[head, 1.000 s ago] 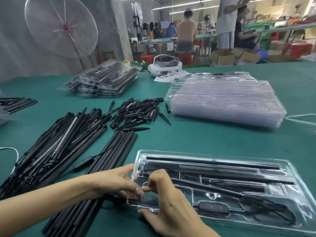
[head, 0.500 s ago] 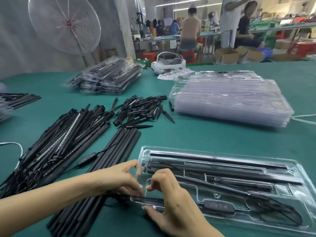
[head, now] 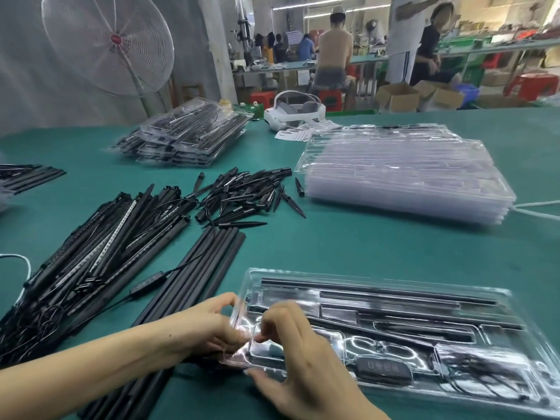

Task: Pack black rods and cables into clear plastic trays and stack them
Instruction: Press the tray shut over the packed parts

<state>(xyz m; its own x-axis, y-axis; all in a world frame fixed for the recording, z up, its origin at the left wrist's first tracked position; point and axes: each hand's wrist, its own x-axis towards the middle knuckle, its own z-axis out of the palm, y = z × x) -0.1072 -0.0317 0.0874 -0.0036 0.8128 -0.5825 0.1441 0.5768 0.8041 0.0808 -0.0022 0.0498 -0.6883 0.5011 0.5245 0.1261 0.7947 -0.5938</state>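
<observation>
On the green desk (head: 348, 244), loose rods (head: 194, 286) lie just left of the left hand (head: 209, 325), which pinches the tray (head: 394, 338) at its left edge. The right hand (head: 303, 359), fingers curled, grips the same corner. The tray, holding rods and a cable (head: 491, 374), extends right of both grips.

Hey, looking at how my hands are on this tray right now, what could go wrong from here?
1. Both hands, left hand and right hand, work only the left end of the clear tray; its far end is unsupported and might flex, loosening the seated rods.
2. The tray's corner sits over the loose rods, so it may rock.
3. The coiled cable may spring out of its pocket.
</observation>
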